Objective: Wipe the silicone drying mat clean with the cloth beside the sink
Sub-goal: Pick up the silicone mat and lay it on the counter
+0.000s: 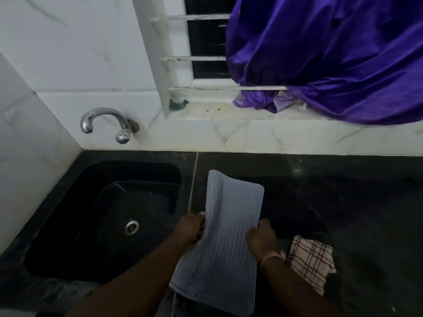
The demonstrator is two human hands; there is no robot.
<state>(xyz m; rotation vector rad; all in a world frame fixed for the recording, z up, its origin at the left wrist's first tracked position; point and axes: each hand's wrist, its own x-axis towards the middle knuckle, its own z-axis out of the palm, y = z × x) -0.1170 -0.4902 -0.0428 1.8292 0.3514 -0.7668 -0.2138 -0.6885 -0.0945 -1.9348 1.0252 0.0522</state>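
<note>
A light blue-grey silicone drying mat with wavy ridges is held lengthwise over the black counter, just right of the sink. Its far end curls upward and its near end hangs past the counter's front edge. My left hand grips the mat's left edge. My right hand grips its right edge, with a pink band on the wrist. A checked cream-and-brown cloth lies crumpled on the counter, right of my right forearm and touching neither hand.
A black sink with a metal drain lies to the left. A chrome tap juts from the white tiled wall. Purple fabric hangs over the barred window sill. The black counter stretches to the right.
</note>
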